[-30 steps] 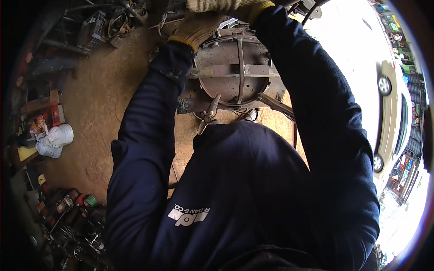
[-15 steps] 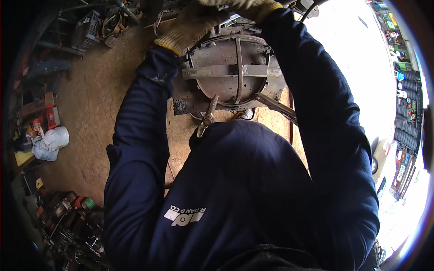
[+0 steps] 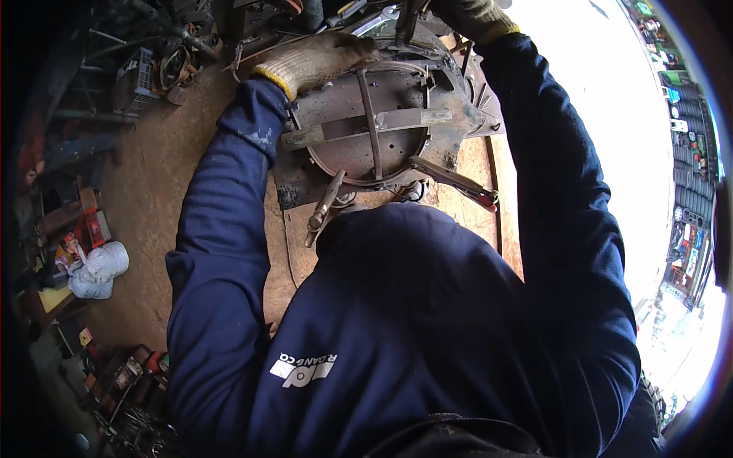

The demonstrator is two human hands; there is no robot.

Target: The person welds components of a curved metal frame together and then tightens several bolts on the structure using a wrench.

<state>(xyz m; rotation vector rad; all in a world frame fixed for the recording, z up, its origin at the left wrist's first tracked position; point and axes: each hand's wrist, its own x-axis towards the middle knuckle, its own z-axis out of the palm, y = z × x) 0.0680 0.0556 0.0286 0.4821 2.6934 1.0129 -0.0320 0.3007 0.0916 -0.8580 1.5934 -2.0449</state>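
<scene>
While the left hand (image 3: 317,62) stretches straight fingers (image 3: 353,50) along the metal frame (image 3: 372,126), a wrench (image 3: 376,20) just beyond them, I can't tell whether it or the right hand (image 3: 472,17) grips anything.

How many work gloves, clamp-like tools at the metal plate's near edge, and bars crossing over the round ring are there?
Work gloves: 2
Clamp-like tools: 2
Crossing bars: 2
Total: 6
</scene>
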